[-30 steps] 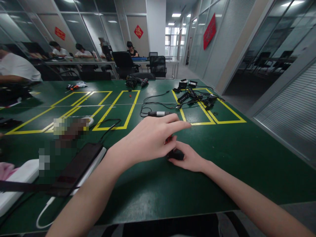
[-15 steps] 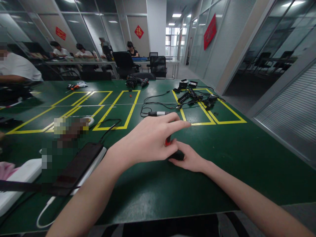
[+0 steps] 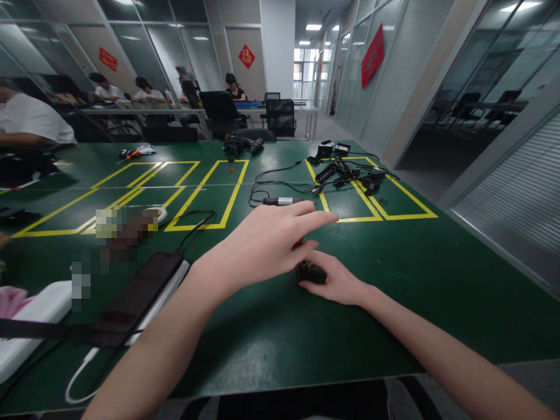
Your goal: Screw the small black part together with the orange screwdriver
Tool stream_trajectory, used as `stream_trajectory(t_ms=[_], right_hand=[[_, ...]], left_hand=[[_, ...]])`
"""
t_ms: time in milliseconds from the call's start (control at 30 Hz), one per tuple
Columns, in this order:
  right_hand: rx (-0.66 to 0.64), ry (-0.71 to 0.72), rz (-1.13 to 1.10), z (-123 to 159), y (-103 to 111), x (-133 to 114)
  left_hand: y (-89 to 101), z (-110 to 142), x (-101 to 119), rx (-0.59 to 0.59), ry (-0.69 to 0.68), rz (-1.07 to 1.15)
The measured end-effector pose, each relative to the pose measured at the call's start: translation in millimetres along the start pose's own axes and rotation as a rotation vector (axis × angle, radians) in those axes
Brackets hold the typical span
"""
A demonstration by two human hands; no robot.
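My right hand [image 3: 339, 279] rests low over the table, its fingers wrapped round a black rounded tool [image 3: 315, 273] whose dark round end faces left. What kind of tool it is I cannot make out. From the left, my left hand [image 3: 271, 236] reaches across just above it, index finger stretched out and thumb apart. A small red part shows between that thumb and the fingers, mostly covered by the hand. Just beyond my left knuckles lies a black cylinder with a silver band [image 3: 285, 201], joined to a thin black cable [image 3: 275, 185].
The green table [image 3: 415, 280] carries yellow tape outlines [image 3: 227, 204]. Black devices and cables [image 3: 345, 175] lie back right; a coiled cable [image 3: 236, 144] sits at the far edge. At left are a dark phone-like slab [image 3: 135, 297] and a white box [image 3: 39, 315]. People sit farther back.
My left thumb has lifted off the black tool and moved up, uncovering more of its dark left end. My right hand keeps its hold in the same place.
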State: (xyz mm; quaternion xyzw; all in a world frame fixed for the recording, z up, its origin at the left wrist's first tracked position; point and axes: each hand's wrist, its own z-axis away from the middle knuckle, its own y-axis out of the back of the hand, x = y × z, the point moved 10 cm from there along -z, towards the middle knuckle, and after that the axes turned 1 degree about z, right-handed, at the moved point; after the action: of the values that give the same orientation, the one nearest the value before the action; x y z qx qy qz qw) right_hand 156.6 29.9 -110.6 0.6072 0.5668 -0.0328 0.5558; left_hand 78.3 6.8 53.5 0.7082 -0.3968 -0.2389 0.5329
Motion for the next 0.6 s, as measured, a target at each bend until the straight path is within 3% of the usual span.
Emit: stream_trajectory(t_ms=[600], right_hand=[[0.005, 0.031, 0.019, -1.2, 0.6, -3.9]], left_hand=[[1.0, 0.4, 2.1, 0.013, -0.016, 0.017]])
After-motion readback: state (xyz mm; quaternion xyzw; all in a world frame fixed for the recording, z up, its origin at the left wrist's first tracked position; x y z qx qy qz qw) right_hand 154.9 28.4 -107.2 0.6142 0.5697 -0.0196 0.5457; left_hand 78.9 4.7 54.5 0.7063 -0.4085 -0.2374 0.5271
